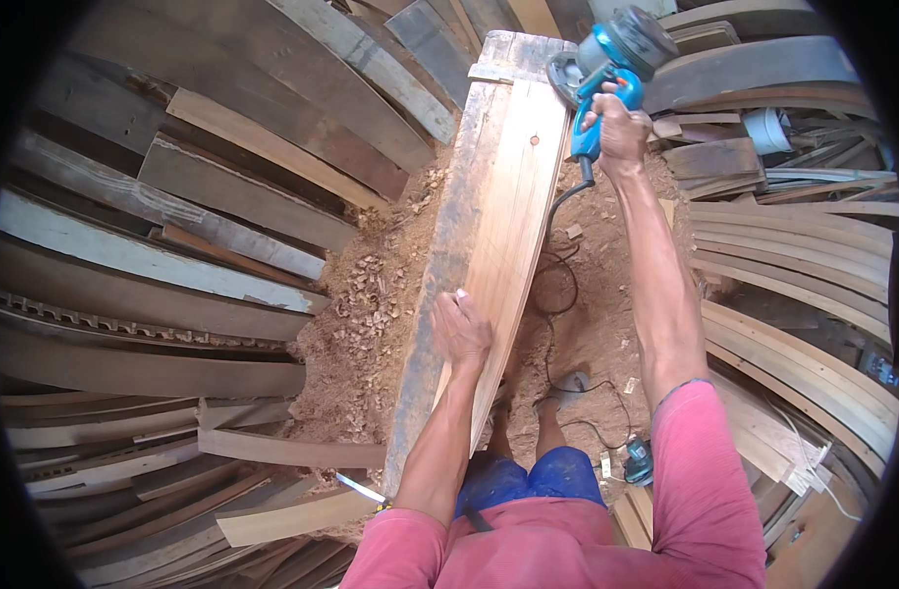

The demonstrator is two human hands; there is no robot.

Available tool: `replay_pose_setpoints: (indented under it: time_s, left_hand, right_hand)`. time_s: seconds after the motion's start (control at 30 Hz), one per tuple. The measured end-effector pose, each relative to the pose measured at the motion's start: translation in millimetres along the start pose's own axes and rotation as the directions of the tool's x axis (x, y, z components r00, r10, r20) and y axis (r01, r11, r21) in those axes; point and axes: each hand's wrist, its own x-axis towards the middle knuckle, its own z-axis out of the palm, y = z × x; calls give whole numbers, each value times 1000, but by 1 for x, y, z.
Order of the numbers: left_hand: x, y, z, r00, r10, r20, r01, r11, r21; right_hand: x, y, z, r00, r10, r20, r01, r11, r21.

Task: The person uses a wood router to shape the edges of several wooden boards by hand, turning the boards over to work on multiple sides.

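A long pale wooden board (521, 187) lies on a weathered, grey-stained plank (446, 240) that runs away from me. My left hand (459, 329) rests on the near half of the pale board, fingers curled in at its left edge. At the far right end, my right hand (621, 133) is wrapped around the handle of a teal corded power tool (589, 137). A bulky round motor housing (638, 44) sits on the tool's far side. Its round grey disc or guard (565, 77) is beside the board's far right edge; whether they touch I cannot tell.
The tool's black cord (570, 280) loops down the right side to the floor. Wood chips and sawdust (366, 294) cover the ground. Stacked boards (243, 201) line the left, curved-looking timber (793, 255) the right. A second teal tool (639, 461) lies near my feet.
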Motion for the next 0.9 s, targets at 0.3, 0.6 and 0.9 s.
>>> replay_pose_setpoints:
  time_s: [0.3,0.6,0.9]
  left_hand:
    - [1,4,-3,993,-83,84,84,996,-8]
    - [1,2,-4,997,-43,71,45,998,-32]
    - [-73,10,-36,908,278,315,-395,819,417]
  right_hand:
    - [-105,33,-157,902,396,-172,-264,820,508]
    - [-334,103,-305,646,658,-387,-448,737,506]
    - [-477,85,-351,472,750,-464,-530,662,530]
